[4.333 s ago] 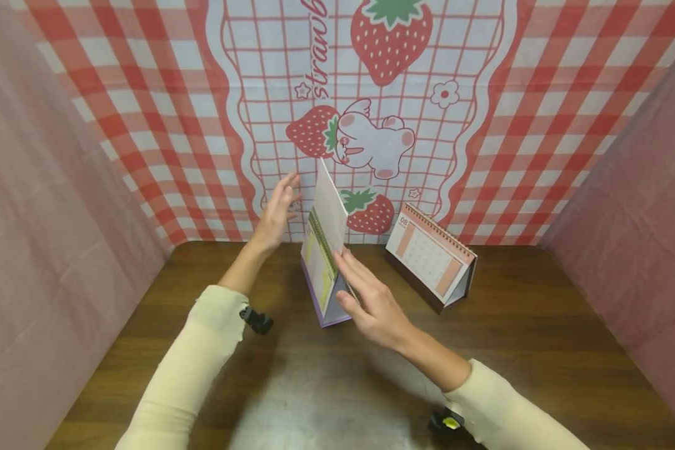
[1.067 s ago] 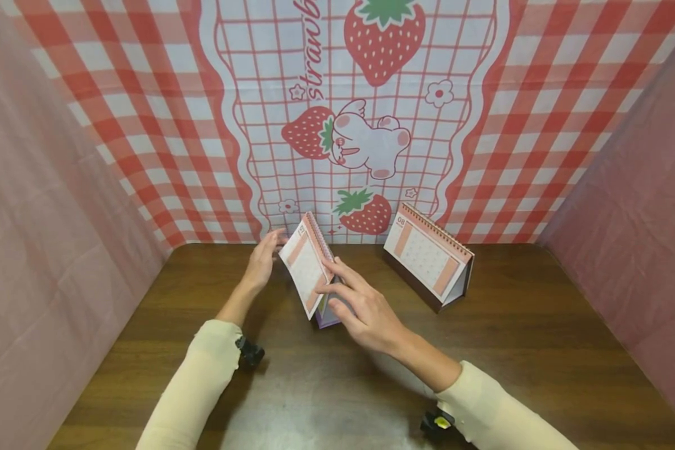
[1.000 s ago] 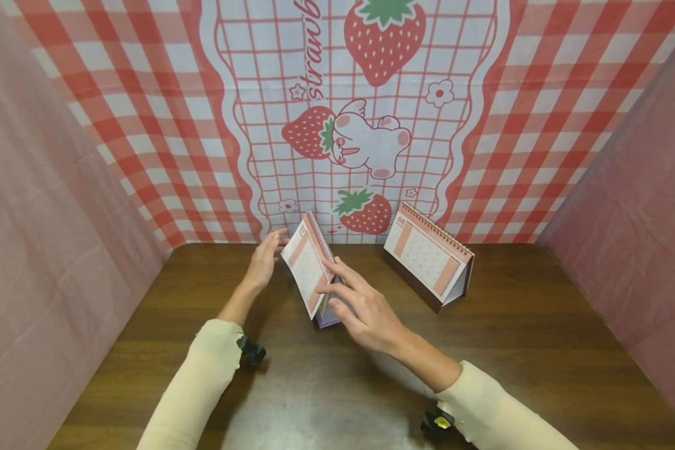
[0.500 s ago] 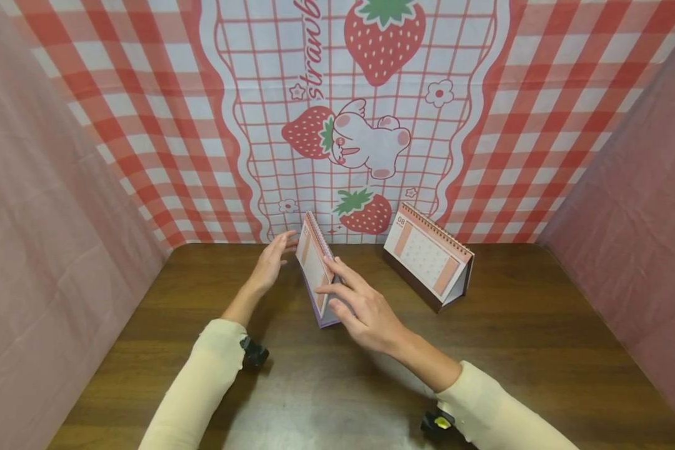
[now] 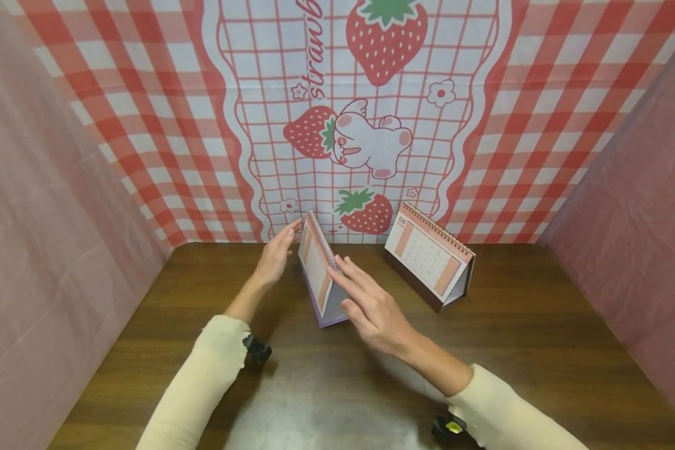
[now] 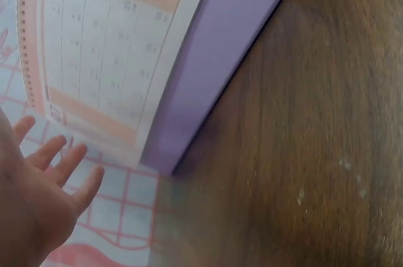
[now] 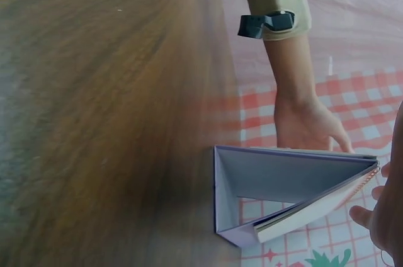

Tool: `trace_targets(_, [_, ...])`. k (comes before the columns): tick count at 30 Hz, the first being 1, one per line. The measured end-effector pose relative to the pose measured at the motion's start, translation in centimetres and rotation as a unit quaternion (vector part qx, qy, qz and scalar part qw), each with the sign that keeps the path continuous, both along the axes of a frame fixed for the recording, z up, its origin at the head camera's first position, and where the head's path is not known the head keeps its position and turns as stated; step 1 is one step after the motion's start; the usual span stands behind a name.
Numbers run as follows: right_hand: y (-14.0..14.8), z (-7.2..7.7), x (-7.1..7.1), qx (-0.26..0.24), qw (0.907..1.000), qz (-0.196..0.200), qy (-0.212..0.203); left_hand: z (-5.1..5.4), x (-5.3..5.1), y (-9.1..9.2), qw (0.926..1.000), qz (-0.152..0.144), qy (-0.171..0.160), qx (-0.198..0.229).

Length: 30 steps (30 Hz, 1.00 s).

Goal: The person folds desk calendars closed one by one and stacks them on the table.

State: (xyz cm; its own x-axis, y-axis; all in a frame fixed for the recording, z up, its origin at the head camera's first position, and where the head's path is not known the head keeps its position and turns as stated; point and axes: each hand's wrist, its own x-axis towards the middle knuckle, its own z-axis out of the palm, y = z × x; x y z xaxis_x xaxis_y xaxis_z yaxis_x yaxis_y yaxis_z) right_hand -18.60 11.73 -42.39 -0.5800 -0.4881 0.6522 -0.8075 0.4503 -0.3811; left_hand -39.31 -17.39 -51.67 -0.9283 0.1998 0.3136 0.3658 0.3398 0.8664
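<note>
A desk calendar (image 5: 315, 265) with a purple base and a spiral along its top stands upright on the table, its pink-and-white page lying against the slanted front. Beside its far left end is my left hand (image 5: 274, 258), fingers extended; in the left wrist view, that hand (image 6: 44, 198) has spread fingers near the spiral edge. My right hand (image 5: 378, 314) is at the near right end, its straight fingers by the spiral; whether they touch it I cannot tell. From the right wrist view, the calendar's stand (image 7: 283, 176) shows its hollow triangular side, and neither hand grips it.
A second desk calendar (image 5: 427, 256), with a dark base and a page marked 08, stands to the right. Behind hangs a red checked strawberry cloth (image 5: 174, 156), and pink curtains (image 5: 624, 219) flank the brown wooden table (image 5: 512, 350).
A raised blank-looking sheet has given way to the pink page, which first stuck out at the front and now lies against it. My left hand moved toward the spiral; my right shifted slightly right.
</note>
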Motion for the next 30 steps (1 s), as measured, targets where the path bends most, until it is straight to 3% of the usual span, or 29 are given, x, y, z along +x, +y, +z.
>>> trace_targets(2, [0.3,0.0,0.3,0.002,1.0000,-0.003,-0.007,1.8,1.7,0.8,0.9999,-0.004,0.010,0.003])
trace_targets(6, [0.8,-0.2,0.7,0.004,0.9998,-0.008,-0.018,6.4,6.1,2.6,0.9995,-0.018,0.014,0.022])
trace_targets(10, [1.3,-0.5,1.2,0.008,0.9998,-0.013,-0.014,8.8,8.2,3.7,0.9996,0.002,0.025,-0.012])
trace_targets(13, [1.7,-0.7,1.4,0.008,0.9996,-0.021,-0.018,9.3,8.6,4.1,0.9983,0.015,0.041,-0.038])
trace_targets(17, [2.0,-1.1,1.7,-0.008,0.9988,-0.032,-0.038,9.6,8.7,4.3,0.9976,0.020,0.054,-0.037])
trace_targets(26, [2.1,-1.5,2.2,-0.056,0.9880,-0.034,-0.140,10.1,8.9,4.7,0.9956,0.026,0.084,-0.033])
trace_targets(30, [2.0,-1.9,2.3,-0.058,0.9854,-0.036,-0.156,10.1,9.1,4.8,0.9947,0.018,0.094,-0.037])
